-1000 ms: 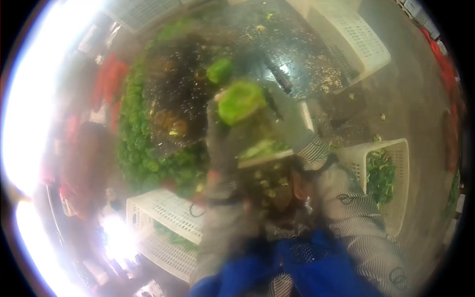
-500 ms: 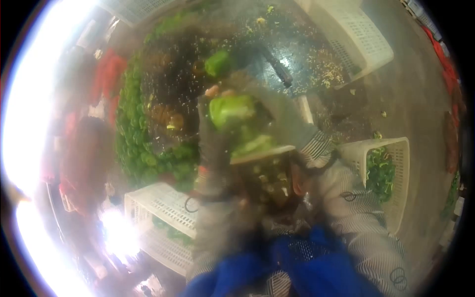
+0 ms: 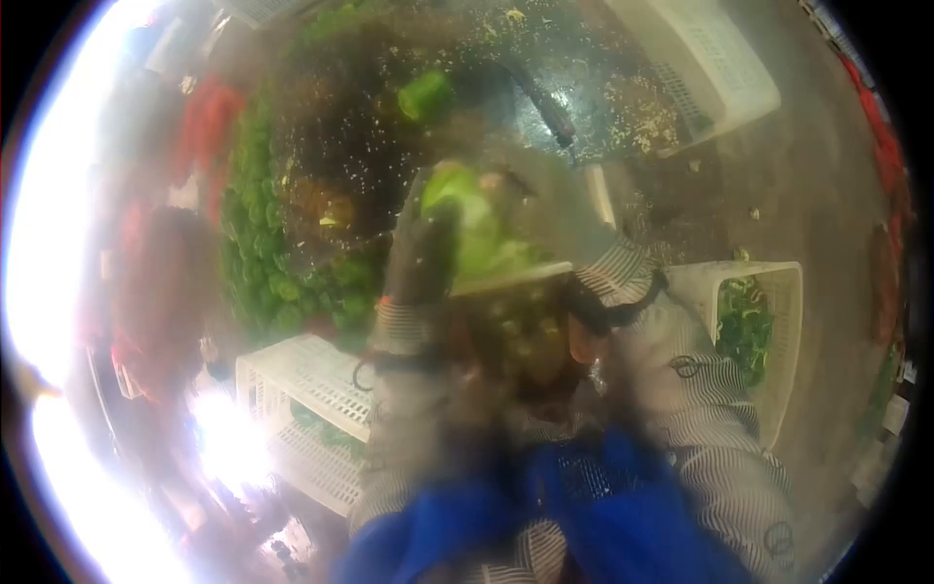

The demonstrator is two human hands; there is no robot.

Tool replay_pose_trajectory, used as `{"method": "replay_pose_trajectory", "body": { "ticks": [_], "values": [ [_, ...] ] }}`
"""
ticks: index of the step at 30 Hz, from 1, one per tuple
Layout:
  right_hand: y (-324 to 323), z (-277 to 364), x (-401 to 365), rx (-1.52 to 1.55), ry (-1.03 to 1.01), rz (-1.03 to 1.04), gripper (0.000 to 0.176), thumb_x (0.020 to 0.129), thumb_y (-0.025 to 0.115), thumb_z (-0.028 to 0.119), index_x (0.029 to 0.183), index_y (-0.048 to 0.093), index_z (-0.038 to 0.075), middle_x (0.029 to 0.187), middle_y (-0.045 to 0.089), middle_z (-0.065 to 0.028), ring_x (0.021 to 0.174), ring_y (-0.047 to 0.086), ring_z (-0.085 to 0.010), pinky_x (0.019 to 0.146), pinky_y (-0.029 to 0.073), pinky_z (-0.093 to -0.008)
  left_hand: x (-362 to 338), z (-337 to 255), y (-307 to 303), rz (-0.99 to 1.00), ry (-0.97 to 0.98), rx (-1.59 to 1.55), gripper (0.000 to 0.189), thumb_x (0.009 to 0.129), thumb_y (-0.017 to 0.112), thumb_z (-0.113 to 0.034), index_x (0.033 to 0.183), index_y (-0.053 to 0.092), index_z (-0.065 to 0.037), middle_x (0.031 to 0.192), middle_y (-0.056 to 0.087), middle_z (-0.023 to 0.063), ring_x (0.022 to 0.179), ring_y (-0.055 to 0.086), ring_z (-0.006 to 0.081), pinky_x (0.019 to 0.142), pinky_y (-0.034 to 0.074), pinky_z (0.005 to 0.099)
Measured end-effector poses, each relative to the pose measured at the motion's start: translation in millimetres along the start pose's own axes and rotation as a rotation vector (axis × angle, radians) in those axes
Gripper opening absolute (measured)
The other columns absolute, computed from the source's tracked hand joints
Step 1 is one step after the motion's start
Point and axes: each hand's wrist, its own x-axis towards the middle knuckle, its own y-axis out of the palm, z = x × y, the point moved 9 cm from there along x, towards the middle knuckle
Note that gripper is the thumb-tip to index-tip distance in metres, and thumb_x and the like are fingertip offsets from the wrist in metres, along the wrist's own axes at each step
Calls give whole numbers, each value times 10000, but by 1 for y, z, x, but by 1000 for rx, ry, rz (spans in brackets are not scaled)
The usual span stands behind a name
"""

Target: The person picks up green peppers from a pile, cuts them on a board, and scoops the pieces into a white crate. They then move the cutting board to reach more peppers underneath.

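Note:
A bright green bell pepper [image 3: 447, 191], blurred, is between my hands over the near edge of the work surface. My left hand [image 3: 424, 234], in a dark covering, is closed around its left side. My right hand [image 3: 547, 200] is close against the right side; its fingers are smeared by motion, and I cannot tell what they grip. Pale green pieces [image 3: 491, 255] show below the pepper, by the white rim [image 3: 516, 278] of a container between my forearms. Another green pepper [image 3: 425, 95] lies beyond my hands, with a dark knife-like tool [image 3: 545, 109] to its right.
Many green peppers [image 3: 258, 234] line the left of the dark, seed-strewn table [image 3: 355, 122]. A white crate [image 3: 311, 384] stands at lower left, another crate [image 3: 793, 360] with green pieces at right, and a third crate [image 3: 725, 63] at upper right. A person in red [image 3: 206, 122] is at left.
The pepper between my hands has turned and shifted slightly left and up. My left hand now covers more of its left side. My right hand stays close beside it.

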Motion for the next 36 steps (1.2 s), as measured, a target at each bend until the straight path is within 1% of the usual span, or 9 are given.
{"method": "replay_pose_trajectory", "body": {
  "ticks": [4,6,7,10,13,20,24,32,36],
  "values": [
    [-15,-29,-2,68,97,-253,193,905,624,152,882,652,-38,890,637,-199,863,614,-286,758,485,-421,-7,-32,20,14,-63,-67,479,950,540,-21,1411,410,-23,1265,578,132,1056,622,176,874,569,312],
    [-17,-45,2,34,320,-159,254,913,628,173,1077,671,-15,1030,654,-186,995,625,-257,856,516,-390,-7,-33,21,-64,-80,-838,475,975,557,-81,1418,390,-37,1346,525,162,1161,583,229,958,547,376],
    [-21,-34,2,34,300,-161,254,913,628,173,1077,671,-15,1030,654,-186,995,625,-257,856,516,-390,-4,-37,21,-65,-61,-832,475,975,557,-81,1418,390,-37,1346,525,162,1161,583,229,958,547,376],
    [-6,0,3,564,180,-43,448,911,649,175,1325,566,25,1198,629,-149,1135,603,-232,988,498,-357,-4,-82,4,-144,313,24,575,954,643,-313,1409,395,-62,1414,485,158,1280,502,254,1060,472,407],
    [16,16,1,592,-72,211,651,814,735,28,1405,462,22,1326,577,-133,1245,560,-237,1065,455,-379,-2,-61,2,-145,208,-310,619,912,701,-286,1398,401,-48,1412,491,150,1286,496,247,1058,468,393],
    [-1,18,-4,-68,-132,-27,699,713,697,-13,1373,474,38,1260,595,-192,1181,586,-347,1058,445,-423,-8,-98,15,-220,388,264,844,680,896,-34,1377,424,-82,1259,590,107,1096,622,219,928,545,338],
    [-3,21,-2,-31,-197,-39,672,708,635,-29,1357,492,73,1237,604,-189,1168,584,-371,1053,443,-444,-7,-78,12,-187,212,-33,832,768,785,32,1454,321,-39,1327,547,125,1218,555,228,1025,486,360],
    [-12,23,-6,99,-266,-196,687,687,542,-95,1340,519,116,1242,616,-146,1218,575,-307,1065,450,-395,-21,-120,21,-433,359,774,564,799,717,8,1328,523,-13,1291,574,165,1200,573,310,1002,477,386],
    [-7,14,-8,339,-185,-205,643,700,604,-69,1313,543,118,1291,597,-123,1255,555,-269,1075,444,-371,-28,-109,11,-482,574,660,528,815,702,8,1315,536,4,1280,574,163,1175,573,319,989,475,381]
  ]
}}
